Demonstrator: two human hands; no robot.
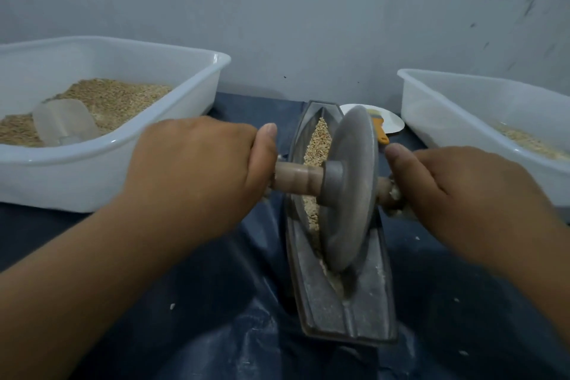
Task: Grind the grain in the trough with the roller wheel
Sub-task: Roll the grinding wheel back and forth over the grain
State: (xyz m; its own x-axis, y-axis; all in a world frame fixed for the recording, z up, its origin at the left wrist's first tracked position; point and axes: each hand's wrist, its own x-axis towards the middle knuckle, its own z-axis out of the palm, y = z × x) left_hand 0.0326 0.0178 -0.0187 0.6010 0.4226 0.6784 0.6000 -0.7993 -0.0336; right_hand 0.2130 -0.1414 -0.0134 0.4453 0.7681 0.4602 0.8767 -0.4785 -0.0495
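**Two hands on one roller wheel**

The left hand and right hand each curl around an end of the wooden axle. Between them, one roller wheel stands in one trough holding grain. Beyond each hand sits one white tub, two in all.

A scuffed pale grey wall rises behind a wrinkled dark blue sheet in dim light.

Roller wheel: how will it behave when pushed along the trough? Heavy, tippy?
The roller wheel looks like solid grey metal, so probably heavy for its size. Its thin edge sits in the trough groove, so it likely rolls readily. It may tip without both hands, left hand and right hand.
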